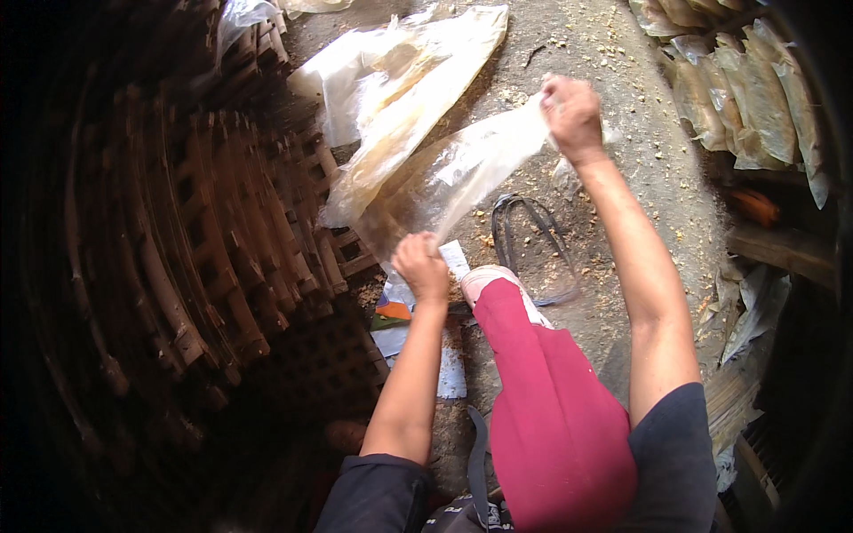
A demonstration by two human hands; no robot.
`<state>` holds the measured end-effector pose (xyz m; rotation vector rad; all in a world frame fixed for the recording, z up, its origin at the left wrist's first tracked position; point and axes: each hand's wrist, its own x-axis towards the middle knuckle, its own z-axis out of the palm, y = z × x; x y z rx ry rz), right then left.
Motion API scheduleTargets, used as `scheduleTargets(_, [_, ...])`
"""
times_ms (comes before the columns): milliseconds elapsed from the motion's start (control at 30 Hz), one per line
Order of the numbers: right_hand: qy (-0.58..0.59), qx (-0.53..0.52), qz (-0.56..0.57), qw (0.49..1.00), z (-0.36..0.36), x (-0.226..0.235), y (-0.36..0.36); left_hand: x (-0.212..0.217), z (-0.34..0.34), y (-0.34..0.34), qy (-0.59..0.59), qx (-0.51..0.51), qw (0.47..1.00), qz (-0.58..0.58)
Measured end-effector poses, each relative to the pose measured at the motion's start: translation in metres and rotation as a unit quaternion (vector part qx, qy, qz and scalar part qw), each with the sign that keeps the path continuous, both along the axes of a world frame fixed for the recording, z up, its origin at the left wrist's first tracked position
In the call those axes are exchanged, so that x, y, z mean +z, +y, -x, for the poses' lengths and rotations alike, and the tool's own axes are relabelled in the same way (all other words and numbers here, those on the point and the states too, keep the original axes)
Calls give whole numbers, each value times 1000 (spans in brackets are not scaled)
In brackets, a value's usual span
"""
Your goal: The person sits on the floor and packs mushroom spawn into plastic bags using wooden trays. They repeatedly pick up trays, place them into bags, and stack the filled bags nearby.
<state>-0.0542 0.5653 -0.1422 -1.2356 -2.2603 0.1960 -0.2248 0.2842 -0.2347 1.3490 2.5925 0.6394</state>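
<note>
A clear plastic bag (462, 173) is stretched between my two hands above the ground. My left hand (420, 266) is closed on its near edge, just beyond my shoe. Farther off and to the right, my right hand (571, 115) grips the bag's far end, slightly smeared by motion. Behind it lies another plastic bag (426, 80), large, crumpled and yellow-stained. Whether the two overlapping sheets are joined I cannot tell.
Stacked slatted wooden crates (178, 240) rise on the left. Several filled plastic bags (746, 98) sit at the far right. Black straps (529, 218) and paper scraps (453, 360) lie on the crumb-strewn ground (640, 231) around my shoe (484, 280).
</note>
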Motion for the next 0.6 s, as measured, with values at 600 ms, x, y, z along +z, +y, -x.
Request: scheduleTargets(600, [-197, 18, 47, 979, -226, -54, -181, 61, 4, -50, -173, -150, 972, 62])
